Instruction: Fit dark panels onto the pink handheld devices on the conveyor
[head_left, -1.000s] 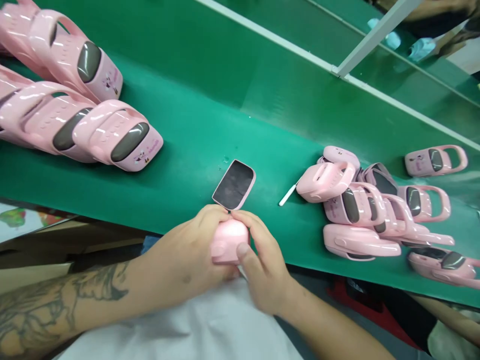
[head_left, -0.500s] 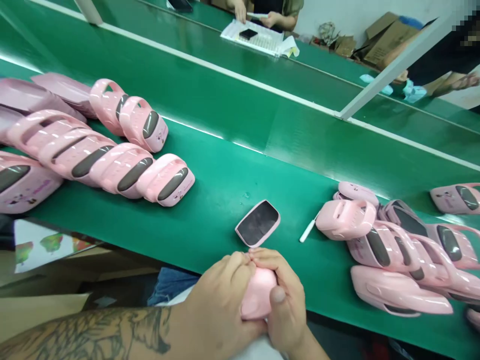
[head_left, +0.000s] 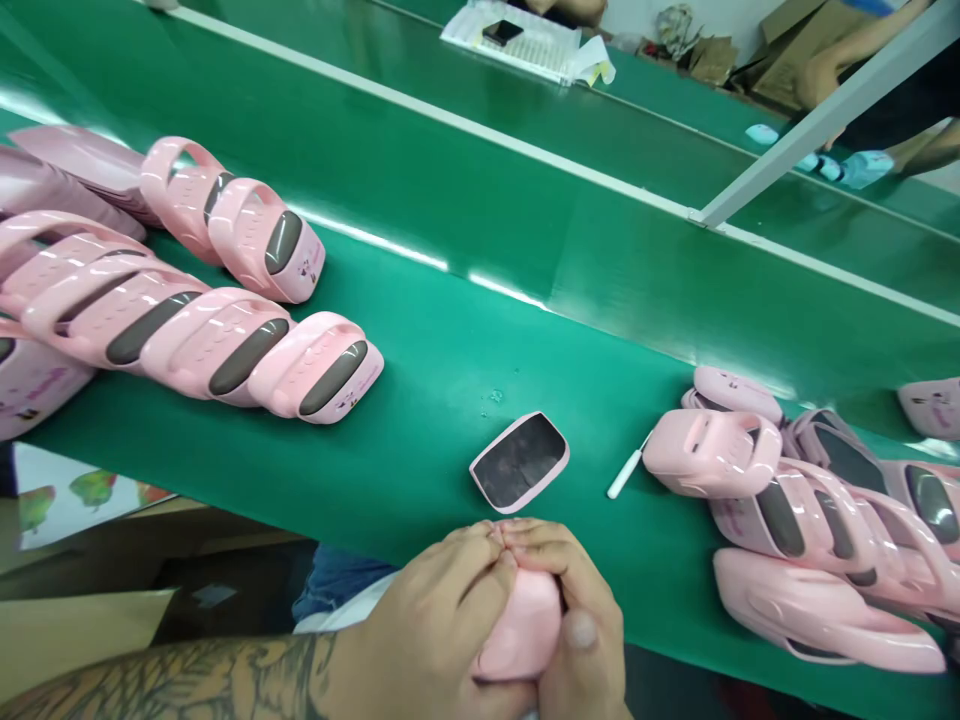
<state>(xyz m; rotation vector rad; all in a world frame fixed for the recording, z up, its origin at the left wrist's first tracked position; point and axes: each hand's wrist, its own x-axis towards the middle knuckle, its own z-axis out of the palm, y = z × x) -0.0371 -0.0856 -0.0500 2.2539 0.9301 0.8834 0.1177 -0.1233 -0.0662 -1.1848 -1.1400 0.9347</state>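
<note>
Both my hands are wrapped round a smooth pink plastic housing (head_left: 523, 622) at the lower middle, near the table's front edge. My left hand (head_left: 435, 620) covers its left side, fingers curled over the far end. On the other side my right hand (head_left: 581, 620) grips it, the thumb along its edge, and the fingertips of both hands meet. Much of the housing is hidden by my fingers. Just beyond them lies a pink-rimmed shell with a dark inside (head_left: 521, 462). Right of that shell is a thin screwdriver with a white handle (head_left: 625, 474).
Rows of pink handled housings with dark windows (head_left: 322, 365) stand at the left, beside stacked pink panels (head_left: 82, 170). More pink housings (head_left: 712, 455) crowd the right. A white rail (head_left: 450, 110) runs behind the green table (head_left: 420, 470). Across it, a person's arm (head_left: 832, 75) shows.
The view has shifted a little, so the table items sit slightly differently in frame. My hands keep their grip on the pink housing. Across the rail, the co-workers' hands have moved.
</note>
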